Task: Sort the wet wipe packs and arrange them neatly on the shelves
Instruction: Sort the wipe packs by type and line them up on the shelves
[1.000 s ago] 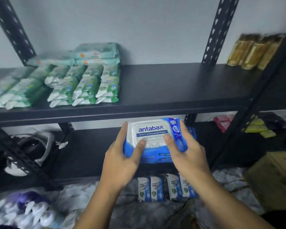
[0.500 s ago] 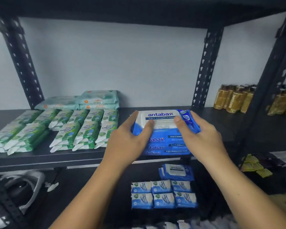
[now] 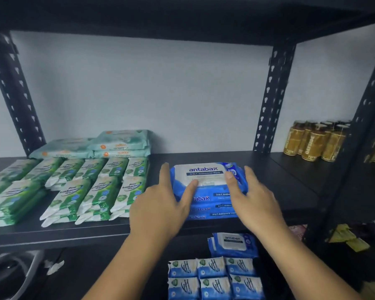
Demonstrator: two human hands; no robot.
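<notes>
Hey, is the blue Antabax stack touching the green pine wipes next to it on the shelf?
Apart. The head view shows bare black shelf between the blue Antabax stack and the green pine wipes.

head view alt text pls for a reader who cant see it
The left hand and right hand press the sides of a stack of blue antabax wipe packs on a black shelf, thumbs on top. To its left lie rows of green pine wipe packs.
</notes>
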